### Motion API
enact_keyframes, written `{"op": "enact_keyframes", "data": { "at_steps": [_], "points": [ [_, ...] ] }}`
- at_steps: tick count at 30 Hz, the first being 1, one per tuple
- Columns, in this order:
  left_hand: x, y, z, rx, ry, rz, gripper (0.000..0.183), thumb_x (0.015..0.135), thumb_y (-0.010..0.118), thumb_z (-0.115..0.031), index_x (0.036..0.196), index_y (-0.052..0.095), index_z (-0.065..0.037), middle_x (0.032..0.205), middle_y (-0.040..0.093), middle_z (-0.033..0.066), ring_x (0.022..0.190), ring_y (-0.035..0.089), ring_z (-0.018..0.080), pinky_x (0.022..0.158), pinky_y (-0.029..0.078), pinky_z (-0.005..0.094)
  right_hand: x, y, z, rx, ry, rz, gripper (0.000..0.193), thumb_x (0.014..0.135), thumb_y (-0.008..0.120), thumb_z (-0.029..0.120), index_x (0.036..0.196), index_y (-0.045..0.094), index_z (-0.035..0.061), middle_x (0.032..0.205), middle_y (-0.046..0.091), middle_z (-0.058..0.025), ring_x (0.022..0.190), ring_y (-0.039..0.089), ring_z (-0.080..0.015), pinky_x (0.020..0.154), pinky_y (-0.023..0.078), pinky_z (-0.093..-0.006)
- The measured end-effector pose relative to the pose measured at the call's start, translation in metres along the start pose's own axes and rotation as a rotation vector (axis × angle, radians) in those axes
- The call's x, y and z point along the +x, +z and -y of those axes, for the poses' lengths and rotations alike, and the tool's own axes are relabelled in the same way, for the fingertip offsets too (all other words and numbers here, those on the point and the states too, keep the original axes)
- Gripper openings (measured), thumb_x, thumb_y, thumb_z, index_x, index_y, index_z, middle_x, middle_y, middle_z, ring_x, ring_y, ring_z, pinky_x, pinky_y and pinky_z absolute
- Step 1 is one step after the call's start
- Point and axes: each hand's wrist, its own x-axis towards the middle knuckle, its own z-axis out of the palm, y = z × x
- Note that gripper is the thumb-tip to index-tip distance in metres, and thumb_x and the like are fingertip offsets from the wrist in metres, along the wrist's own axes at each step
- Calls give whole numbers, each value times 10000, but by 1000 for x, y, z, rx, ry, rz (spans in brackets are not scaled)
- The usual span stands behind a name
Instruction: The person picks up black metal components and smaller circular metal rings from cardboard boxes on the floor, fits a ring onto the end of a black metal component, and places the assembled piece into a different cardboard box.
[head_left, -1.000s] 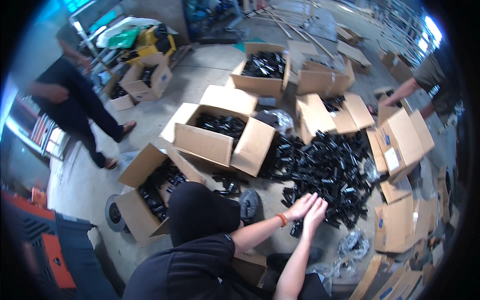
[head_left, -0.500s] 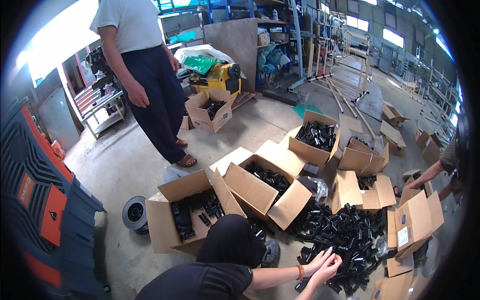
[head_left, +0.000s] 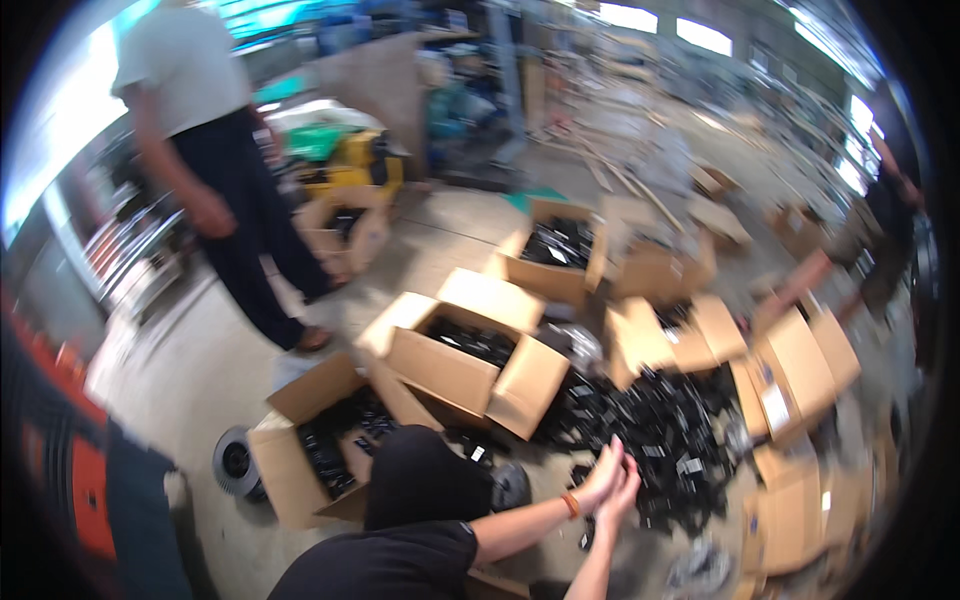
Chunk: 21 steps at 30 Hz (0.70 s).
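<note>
My left hand [head_left: 599, 476], with an orange-red bracelet at the wrist, is closed and held against my right hand [head_left: 622, 492]. Fingers on both hands are drawn together, and anything between them is hidden or lost in blur. Both are at the near left edge of a large heap of short black tubular fittings [head_left: 660, 425] on the floor. An open cardboard box [head_left: 285, 470] with more black fittings inside stands left of my bent knee. Beyond it, another open box [head_left: 440, 365] holds a dark pile of similar parts.
Further boxes [head_left: 545, 280] ring the heap, with several cartons [head_left: 785, 520] at right. A grey spool [head_left: 236, 462] sits by the left box. One person [head_left: 230, 190] stands at far left; another person [head_left: 870, 225] reaches down at right. A dark tool cabinet [head_left: 60, 450] borders the left side.
The whole view has swung, so the surroundings appear shifted left and are blurred. My hands stay together beside the heap. At right, the other person's body has come further into view.
</note>
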Motion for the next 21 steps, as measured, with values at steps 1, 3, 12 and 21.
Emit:
{"op": "enact_keyframes", "data": {
  "at_steps": [1,3,12,21],
  "points": [
    [-14,14,-12,-56,-66,141,594,985,277,-618,883,545,-98,695,509,-1,620,462,93,584,405,246,7,-13,-12,0,-48,-45,346,939,565,203,1251,546,56,1182,629,-106,1077,582,-183,947,455,-332],
    [-22,10,-29,-44,-102,286,579,1001,266,-584,928,578,-102,634,448,-22,525,363,72,491,317,234,4,-12,19,54,40,-94,310,969,496,174,1234,565,29,1145,638,-77,1075,573,-158,955,447,-311],
    [10,-1,-18,-121,-131,520,264,970,582,-177,1196,627,-48,1021,664,15,856,622,71,750,525,220,16,-70,31,266,125,-79,251,878,720,197,1005,638,-3,781,620,18,624,537,-36,525,416,-191],
    [4,-8,-41,-45,-135,637,418,877,674,-34,1284,578,-41,1069,673,46,925,641,91,803,554,253,18,-100,36,172,-61,4,348,807,778,133,1105,637,23,851,617,20,757,573,-45,643,465,-211]
  ]
}}
